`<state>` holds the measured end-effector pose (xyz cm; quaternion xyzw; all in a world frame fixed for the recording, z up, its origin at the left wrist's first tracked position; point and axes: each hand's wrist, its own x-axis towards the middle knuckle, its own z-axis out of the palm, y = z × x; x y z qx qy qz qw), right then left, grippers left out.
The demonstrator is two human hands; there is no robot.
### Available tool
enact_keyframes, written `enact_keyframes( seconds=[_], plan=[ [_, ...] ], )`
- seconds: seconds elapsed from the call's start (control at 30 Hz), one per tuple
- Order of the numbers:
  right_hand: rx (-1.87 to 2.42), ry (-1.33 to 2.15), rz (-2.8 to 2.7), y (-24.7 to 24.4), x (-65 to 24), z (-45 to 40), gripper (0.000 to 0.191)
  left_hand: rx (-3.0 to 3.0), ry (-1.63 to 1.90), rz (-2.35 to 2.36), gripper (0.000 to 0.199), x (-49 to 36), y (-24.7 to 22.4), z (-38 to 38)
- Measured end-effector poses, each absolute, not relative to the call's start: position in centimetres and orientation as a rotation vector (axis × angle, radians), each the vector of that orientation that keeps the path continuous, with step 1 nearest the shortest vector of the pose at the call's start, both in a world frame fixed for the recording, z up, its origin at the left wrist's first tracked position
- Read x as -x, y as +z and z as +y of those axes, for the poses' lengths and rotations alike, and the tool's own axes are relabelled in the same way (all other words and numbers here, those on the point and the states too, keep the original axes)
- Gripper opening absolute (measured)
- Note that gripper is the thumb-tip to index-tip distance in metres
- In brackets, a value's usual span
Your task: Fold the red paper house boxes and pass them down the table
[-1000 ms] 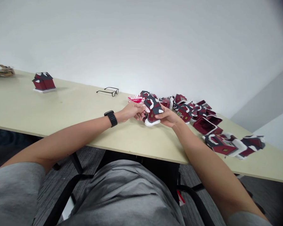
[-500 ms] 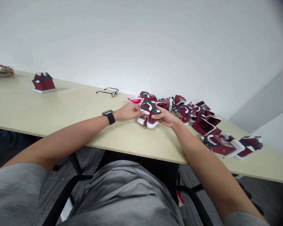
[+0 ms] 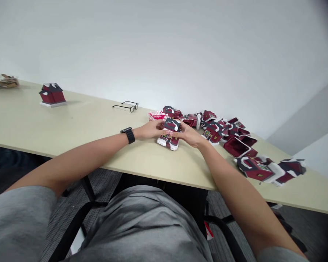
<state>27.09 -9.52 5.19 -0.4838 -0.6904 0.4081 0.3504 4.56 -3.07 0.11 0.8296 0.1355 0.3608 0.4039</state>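
A small red house with a dark, snow-patched roof and white base (image 3: 171, 124) stands at the middle of the table, its windowed front facing me. My left hand (image 3: 153, 130) grips its left side, the thumb across the front below the roof. On the other side my right hand (image 3: 189, 134) holds it too, with thumb near the left one. The fingers behind the house are partly hidden. Just behind my left hand lies a bundle of red-and-white striped pieces (image 3: 156, 115).
Several similar houses (image 3: 214, 131) are heaped to the right, some tipped over, with more (image 3: 255, 168) nearer the right edge. Glasses (image 3: 131, 107) lie left of centre. Farther left are a single house (image 3: 53, 95) and a brown crumpled bundle (image 3: 4, 82). A wall rises behind the table (image 3: 98, 120).
The held house has turned and shifted slightly left. My left hand has moved from a striped piece at its front to the house's side.
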Motion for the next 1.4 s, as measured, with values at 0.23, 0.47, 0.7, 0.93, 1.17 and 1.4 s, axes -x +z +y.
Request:
enact_keyframes(
  seconds=[0.23,0.47,0.7,0.93,1.17,1.4],
  plan=[
    [1.241,0.858,-1.952,5.4,-26.7,-9.9,0.079,-1.988,0.898,0.325,0.065,-4.9,-0.3,-2.9],
    [1.29,0.727,-1.909,5.0,-26.0,-9.4,0.066,-1.961,0.999,0.469,0.055,-5.7,-0.5,-3.0],
    [1.347,0.589,-1.988,4.9,-25.7,-9.6,0.073,-2.094,0.895,0.518,0.047,-4.5,0.9,-2.7],
    [1.238,0.71,-1.999,4.3,-23.4,-10.7,0.105,-2.413,1.217,0.824,0.052,-2.3,5.0,-6.9],
    [1.137,1.095,-1.896,4.7,-23.6,-11.5,0.102,-2.79,0.976,1.064,0.035,-0.7,4.4,-9.9],
    [1.289,0.716,-2.066,5.0,-23.8,-11.6,0.099,-2.552,0.833,1.551,0.034,15.9,3.3,-8.3]
  ],
)
